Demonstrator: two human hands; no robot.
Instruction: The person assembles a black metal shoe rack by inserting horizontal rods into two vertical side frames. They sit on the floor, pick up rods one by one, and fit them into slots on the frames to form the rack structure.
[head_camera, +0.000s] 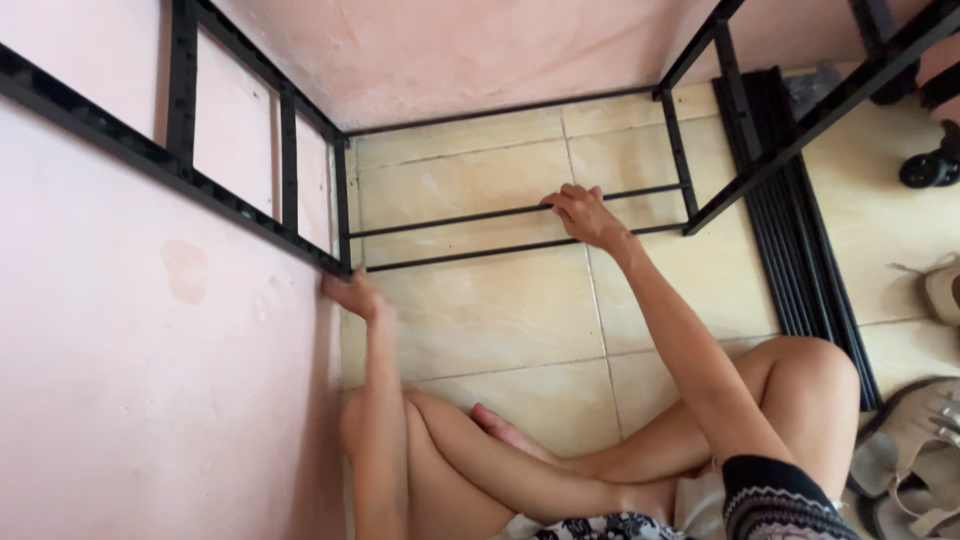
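Observation:
A black metal rack frame (250, 215) stands in the corner against a pink wall, its open sides reaching over the tiled floor. My left hand (355, 295) presses on the near end of the frame's left side rail, next to the wall. My right hand (583, 213) is closed around the upper of two thin black crossbars (470, 217) that span the frame low above the tiles. I sit cross-legged on the floor, my bare legs below the hands.
A bundle of loose black metal bars (800, 260) lies on the tiles at the right. Beige sandals (915, 450) sit at the lower right. A black caster wheel (925, 168) shows at the right edge.

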